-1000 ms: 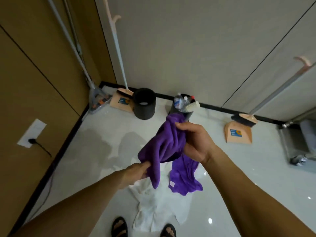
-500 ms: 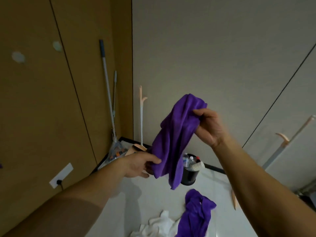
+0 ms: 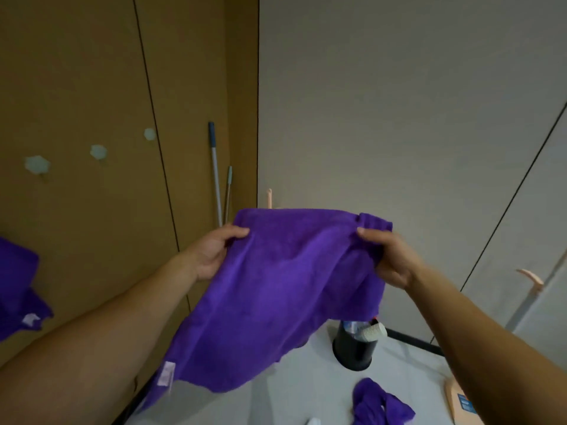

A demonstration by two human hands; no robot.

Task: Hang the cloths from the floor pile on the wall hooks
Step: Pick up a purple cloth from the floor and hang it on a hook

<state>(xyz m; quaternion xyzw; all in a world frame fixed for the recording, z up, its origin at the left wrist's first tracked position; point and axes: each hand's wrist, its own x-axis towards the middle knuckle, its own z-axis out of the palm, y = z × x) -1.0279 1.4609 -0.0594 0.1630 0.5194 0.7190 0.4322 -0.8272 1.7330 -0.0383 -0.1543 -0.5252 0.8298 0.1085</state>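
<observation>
Brown panel wall [image 3: 92, 72] ahead; black round bin [image 3: 352, 351] holds bottles. I see left hand [image 3: 211, 256] and right hand [image 3: 389, 259] pinching the spread purple microfibre cloth [image 3: 276, 302] by its top edge, white tag at bottom corner.

Cloth [image 3: 276, 289] between hands; hooks [image 3: 98, 151] on wall left; bin [image 3: 352, 348] below right.

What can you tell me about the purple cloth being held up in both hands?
The purple fleecy cloth is spread open in the air before the brown wall, its top edge stretched between the left hand and the right hand. Each hand pinches an upper corner. It hangs slanting down to the left, softly creased, with a small pale label near its lower left edge.
</observation>
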